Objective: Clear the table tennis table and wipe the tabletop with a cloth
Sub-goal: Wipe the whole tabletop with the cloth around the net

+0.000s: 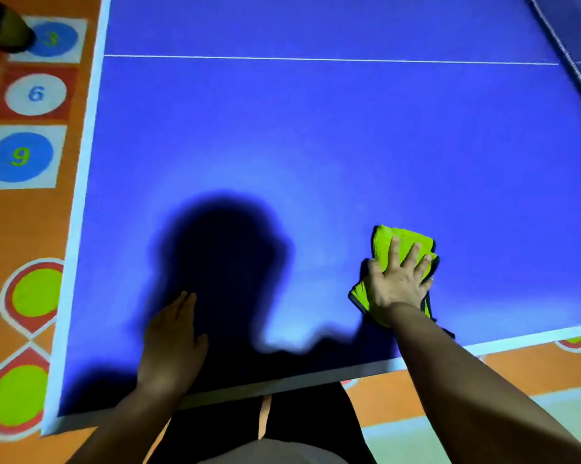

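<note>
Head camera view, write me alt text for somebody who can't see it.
A person's right hand presses a yellow-green cloth flat on a blue table tennis table by its near edge, while the left hand rests flat on it in the person's shadow. The orange floor at left has numbered circles.

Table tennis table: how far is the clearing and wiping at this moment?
Clearing looks done: the visible tabletop carries no loose items. In hand: the right hand presses the yellow-green cloth flat near the near edge, while the left hand rests flat on the top. Left: no wiped area is distinguishable, so the surface toward the net probably remains.
</note>
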`<state>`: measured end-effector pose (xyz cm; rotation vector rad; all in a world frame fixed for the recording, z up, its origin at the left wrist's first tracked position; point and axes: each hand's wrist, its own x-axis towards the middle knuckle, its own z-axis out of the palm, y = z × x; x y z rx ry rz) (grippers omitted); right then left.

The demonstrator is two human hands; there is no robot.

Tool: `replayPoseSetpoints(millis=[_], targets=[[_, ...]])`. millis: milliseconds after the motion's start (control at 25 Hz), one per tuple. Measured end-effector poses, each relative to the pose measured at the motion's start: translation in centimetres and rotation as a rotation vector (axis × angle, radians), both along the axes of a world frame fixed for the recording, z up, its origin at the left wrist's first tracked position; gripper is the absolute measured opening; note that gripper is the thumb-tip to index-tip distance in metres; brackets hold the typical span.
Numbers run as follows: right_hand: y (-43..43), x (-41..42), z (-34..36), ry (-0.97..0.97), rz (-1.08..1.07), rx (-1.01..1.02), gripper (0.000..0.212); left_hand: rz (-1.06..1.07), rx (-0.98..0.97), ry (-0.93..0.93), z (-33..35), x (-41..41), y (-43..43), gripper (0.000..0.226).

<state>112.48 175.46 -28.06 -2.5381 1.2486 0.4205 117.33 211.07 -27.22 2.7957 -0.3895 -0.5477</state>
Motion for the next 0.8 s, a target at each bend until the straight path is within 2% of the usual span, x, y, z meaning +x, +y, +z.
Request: replayPoseSetpoints(millis=[80,320,400,480,560,680,800], targets=[[3.8,1.2,0.1,0.013,-0.024,0.008,0.069,0.013,0.013,0.011,-0.2,1.0,3.4,0.08],[17.9,4.9,-0.9,-0.001,0.216,-0.056,0.072,0.056,0.01,0.023,-0.5,4.2,12.9,0.075],[22.8,6.1,-1.1,-0.005,0.318,-0.063,0.08,0.027,0.036,0.05,-0.8,4.9,15.3,0.079],[27.2,7.0,-1.4,-0.057,0.439,-0.093,0.082,0.023,0.045,0.048,-1.2,5.4,17.1,0.069],[31.7,7.9,-1.7,-0.114,0.581,-0.123,0.076,0.04,0.05,0.009,-1.2,6.0,19.0,0.063],[38.4,9.4,-1.6,-0.149,0.792,-0.053,0.068,0.045,0.09,0.003,-0.5,6.6,20.9,0.066],[42.5,10.7,-1.2,-0.159,0.955,-0.018,0.063,0.082,0.122,0.011,0.6,7.5,21.6,0.055]])
